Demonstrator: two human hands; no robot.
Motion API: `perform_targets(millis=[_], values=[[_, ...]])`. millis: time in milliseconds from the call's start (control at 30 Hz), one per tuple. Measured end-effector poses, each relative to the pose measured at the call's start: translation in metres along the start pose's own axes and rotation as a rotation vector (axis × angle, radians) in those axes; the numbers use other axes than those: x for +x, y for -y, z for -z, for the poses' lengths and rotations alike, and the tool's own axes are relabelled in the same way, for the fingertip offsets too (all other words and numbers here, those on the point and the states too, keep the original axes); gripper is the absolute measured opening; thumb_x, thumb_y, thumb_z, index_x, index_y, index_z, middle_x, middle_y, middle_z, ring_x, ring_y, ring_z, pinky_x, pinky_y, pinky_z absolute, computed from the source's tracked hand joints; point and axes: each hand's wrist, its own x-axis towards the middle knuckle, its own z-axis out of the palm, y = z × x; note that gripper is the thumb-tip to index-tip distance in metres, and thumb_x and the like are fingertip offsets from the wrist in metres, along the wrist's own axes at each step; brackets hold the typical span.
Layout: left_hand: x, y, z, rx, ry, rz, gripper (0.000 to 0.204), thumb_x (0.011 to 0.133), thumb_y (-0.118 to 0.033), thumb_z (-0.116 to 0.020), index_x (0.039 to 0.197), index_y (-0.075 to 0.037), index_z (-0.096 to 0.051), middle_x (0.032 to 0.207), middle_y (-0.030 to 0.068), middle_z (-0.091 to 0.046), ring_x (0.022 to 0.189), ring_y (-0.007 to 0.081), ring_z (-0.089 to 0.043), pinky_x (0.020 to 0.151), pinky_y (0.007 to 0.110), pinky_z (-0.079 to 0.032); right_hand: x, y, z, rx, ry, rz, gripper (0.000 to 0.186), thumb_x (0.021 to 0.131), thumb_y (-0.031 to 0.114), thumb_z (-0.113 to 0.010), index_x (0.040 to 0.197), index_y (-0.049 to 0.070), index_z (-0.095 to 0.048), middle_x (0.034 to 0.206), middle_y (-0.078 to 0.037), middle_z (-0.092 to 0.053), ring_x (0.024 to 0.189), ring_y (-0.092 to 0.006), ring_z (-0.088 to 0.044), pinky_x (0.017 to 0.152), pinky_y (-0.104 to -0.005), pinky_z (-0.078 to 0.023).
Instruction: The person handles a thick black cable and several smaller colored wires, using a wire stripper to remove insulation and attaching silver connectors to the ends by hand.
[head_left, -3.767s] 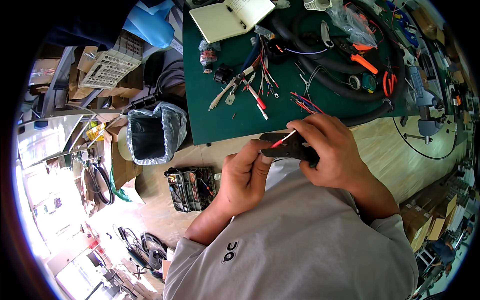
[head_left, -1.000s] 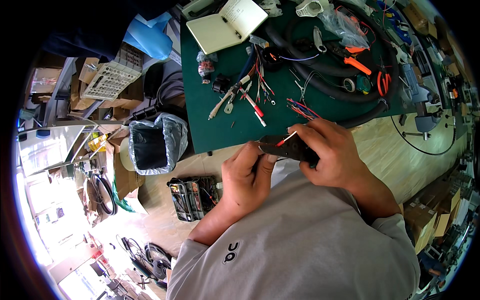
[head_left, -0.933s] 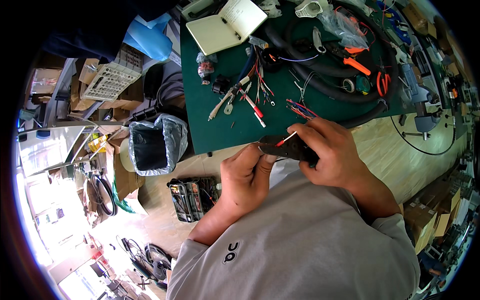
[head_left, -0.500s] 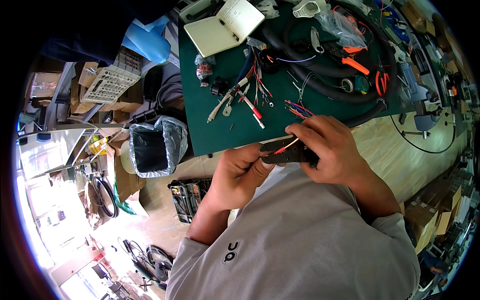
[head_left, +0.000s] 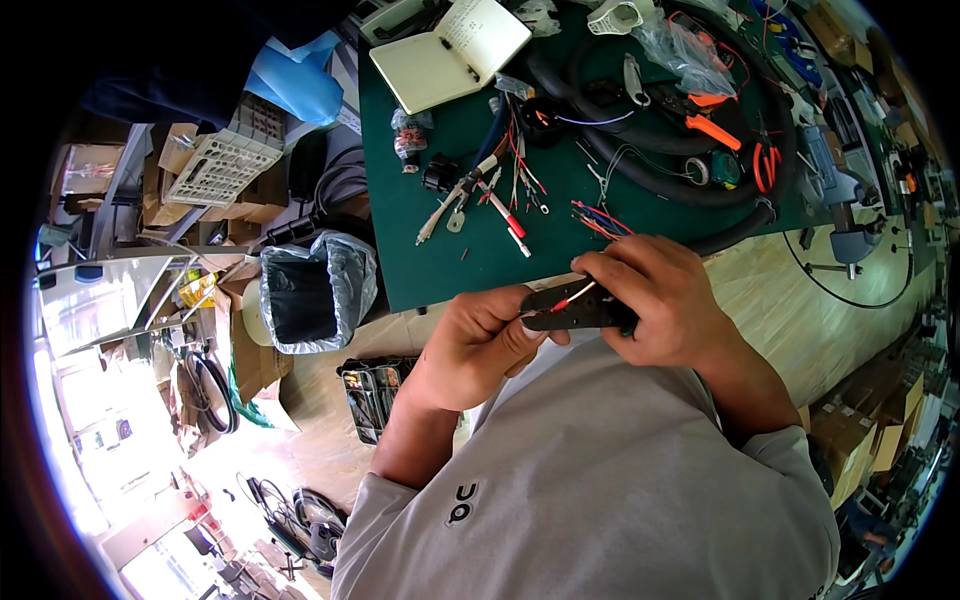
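Note:
In front of my chest, just off the table's near edge, my right hand (head_left: 662, 305) is wrapped round the handles of dark wire pliers (head_left: 568, 316). My left hand (head_left: 478, 348) is closed at the jaw end, thumb and fingers pressed to its tip. A thin pale wire (head_left: 582, 292) with a red part runs from under my right fingers along the jaws toward my left fingertips. What its end meets there is hidden. Beyond my right hand, a bundle of coloured wires (head_left: 600, 218) lies on the green table (head_left: 410, 270).
A thick black cable (head_left: 690, 140) coils across the table, its stripped ends (head_left: 480, 190) fanned out at the middle. An open notebook (head_left: 425, 72), orange-handled pliers (head_left: 712, 130) and a tape measure (head_left: 722, 168) lie beyond. A lined bin (head_left: 318, 290) stands at the left.
The pale wire has shifted slightly along the pliers, and less of its red part shows. Both hands keep nearly the same place and hold.

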Motion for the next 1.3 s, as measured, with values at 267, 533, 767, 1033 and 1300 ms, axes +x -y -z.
perform_targets(millis=[267,533,767,1033,1300], values=[[0.01,0.001,0.001,-0.187,0.112,0.025,0.027,0.097,-0.02,-0.058,0.088,0.005,-0.062,0.053,-0.001,-0.046,0.04,0.0032,-0.032,0.04,0.021,-0.02,0.002,-0.005,-0.001,0.005,-0.047,0.071,0.059,0.052,0.008,-0.078,0.108,0.01,-0.061,0.087,-0.005,-0.054,0.073,-0.0249,-0.059,0.063,-0.037,-0.049],[0.015,0.009,0.012,-0.376,0.251,0.143,0.029,0.093,-0.02,-0.063,0.087,0.008,-0.061,0.063,0.0047,-0.055,0.04,0.0043,-0.035,0.037,0.022,-0.019,-0.002,-0.006,-0.002,0.012,-0.028,0.063,0.059,0.052,0.01,-0.08,0.107,0.012,-0.06,0.086,-0.004,-0.053,0.073,-0.0241,-0.059,0.062,-0.0366,-0.049],[0.015,0.013,0.017,-0.421,0.295,0.184,0.028,0.094,-0.019,-0.063,0.088,0.009,-0.061,0.071,0.0088,-0.06,0.04,0.0044,-0.037,0.036,0.022,-0.021,-0.001,-0.005,-0.004,0.022,-0.049,0.08,0.057,0.055,0.009,-0.079,0.108,0.011,-0.06,0.087,-0.006,-0.053,0.076,-0.0251,-0.059,0.064,-0.0365,-0.049],[0.01,0.009,-0.014,0.573,-0.283,-0.158,0.018,0.097,-0.015,-0.058,0.093,0.003,-0.062,0.073,0.0035,-0.06,0.053,0.0114,-0.05,0.05,0.024,-0.038,-0.009,-0.007,-0.007,0.029,-0.027,-0.084,0.054,0.056,0.009,-0.077,0.107,0.01,-0.06,0.087,-0.007,-0.055,0.074,-0.0271,-0.06,0.062,-0.0382,-0.05],[0.006,0.006,-0.018,0.622,-0.264,-0.293,0.01,0.095,-0.008,-0.058,0.093,0.001,-0.062,0.073,0.0083,-0.06,0.055,0.0149,-0.052,0.049,0.031,-0.042,-0.006,0.001,-0.004,0.135,-0.036,-0.123,0.052,0.056,0.006,-0.074,0.106,0.011,-0.062,0.086,-0.005,-0.056,0.074,-0.0255,-0.061,0.062,-0.0366,-0.05]])
